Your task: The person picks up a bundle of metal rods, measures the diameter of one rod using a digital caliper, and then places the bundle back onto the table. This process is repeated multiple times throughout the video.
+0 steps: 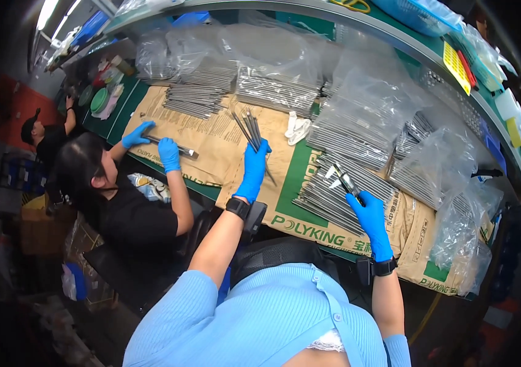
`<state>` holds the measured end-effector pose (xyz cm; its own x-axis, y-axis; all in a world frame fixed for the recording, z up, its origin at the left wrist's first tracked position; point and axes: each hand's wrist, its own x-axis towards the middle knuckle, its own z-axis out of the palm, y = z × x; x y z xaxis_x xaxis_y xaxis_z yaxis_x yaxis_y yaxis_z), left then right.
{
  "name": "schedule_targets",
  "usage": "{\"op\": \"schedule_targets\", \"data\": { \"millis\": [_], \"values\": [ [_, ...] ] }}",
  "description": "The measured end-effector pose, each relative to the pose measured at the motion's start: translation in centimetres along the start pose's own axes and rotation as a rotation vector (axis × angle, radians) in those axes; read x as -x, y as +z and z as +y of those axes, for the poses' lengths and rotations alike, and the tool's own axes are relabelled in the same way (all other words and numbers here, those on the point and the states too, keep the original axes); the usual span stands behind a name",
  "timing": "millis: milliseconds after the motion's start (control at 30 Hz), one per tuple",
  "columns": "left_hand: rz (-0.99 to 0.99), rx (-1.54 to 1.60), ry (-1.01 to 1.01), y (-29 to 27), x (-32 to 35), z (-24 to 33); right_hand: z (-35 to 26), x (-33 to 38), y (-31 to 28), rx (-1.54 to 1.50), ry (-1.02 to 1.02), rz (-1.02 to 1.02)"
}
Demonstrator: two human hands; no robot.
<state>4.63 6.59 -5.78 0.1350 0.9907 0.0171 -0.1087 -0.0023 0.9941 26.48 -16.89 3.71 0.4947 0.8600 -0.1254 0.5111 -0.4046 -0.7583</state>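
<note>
At centre the left hand point(255, 166) grips thin rods point(251, 128) together, seemingly leaving the right hand point(372, 219), right of centre, free to hold a caliper point(347, 182).

Pretty much all the lettering's on the spread-out brown paper sacks point(280, 158): big pale Latin capitals point(308, 229) and Chinese characters point(359, 243) across the green panel point(286, 194), plus smaller print point(209, 129) on the brown, too tiny to read.

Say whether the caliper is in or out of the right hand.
In: the blue-gloved right hand is closed around the near end of the caliper.
</note>
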Motion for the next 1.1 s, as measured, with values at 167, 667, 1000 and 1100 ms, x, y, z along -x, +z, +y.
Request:
{"op": "schedule_targets", "data": {
  "millis": [167, 667, 1000, 1100],
  "values": [
    [-0.031, -0.009, -0.058, -1.6, 2.5, 2.1, -3.5, 0.5, 2.3, 0.059, -0.085, -0.055],
    [-0.371, 0.165, 0.053, -0.6, 4.7, 6.5, -7.1, 0.0, 3.0, 0.139, -0.109, 0.050],
    [-0.615, 0.075, 0.005, -2.0, 6.4, 7.6, -10.5, -1.3, 4.9, 0.251, -0.195, 0.100],
    [-0.617, 0.080, -0.009, -2.3, 6.6, 8.5, -11.0, -1.4, 4.8, 0.298, -0.295, 0.084]
  ]
}}
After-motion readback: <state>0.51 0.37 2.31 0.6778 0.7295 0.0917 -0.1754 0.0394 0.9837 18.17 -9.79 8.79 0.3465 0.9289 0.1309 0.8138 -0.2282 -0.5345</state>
